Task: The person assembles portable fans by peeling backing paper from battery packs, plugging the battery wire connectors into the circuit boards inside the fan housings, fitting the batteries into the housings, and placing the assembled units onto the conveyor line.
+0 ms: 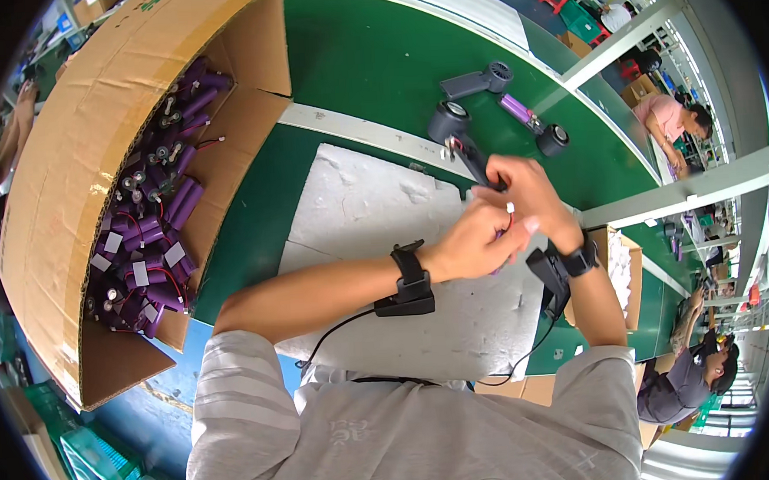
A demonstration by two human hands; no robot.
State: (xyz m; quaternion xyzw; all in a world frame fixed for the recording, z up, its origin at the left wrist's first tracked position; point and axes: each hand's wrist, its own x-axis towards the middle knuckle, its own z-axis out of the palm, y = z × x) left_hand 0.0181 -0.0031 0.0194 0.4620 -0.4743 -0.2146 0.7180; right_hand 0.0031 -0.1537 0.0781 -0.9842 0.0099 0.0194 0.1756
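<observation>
Over the white foam board (348,216), my two hands are close together, the left crossing just in front of the right. My left hand (476,239) is closed around a purple battery pack (497,271), mostly hidden by the fingers. Its thin red wire and white plug (511,208) stick up above the hand. My right hand (530,193) has its fingers curled at the handle end of a dark grey handheld fan housing (471,160). That housing points away from me, with small metal parts at its neck near the round head (449,119).
At left, an open cardboard box (76,169) lies tipped, full of purple battery packs (153,226) with wires. Beyond my hands lie a grey fan housing (476,82) and a purple battery pack (515,107) beside a round fan head (554,139). A small carton (632,279) stands right.
</observation>
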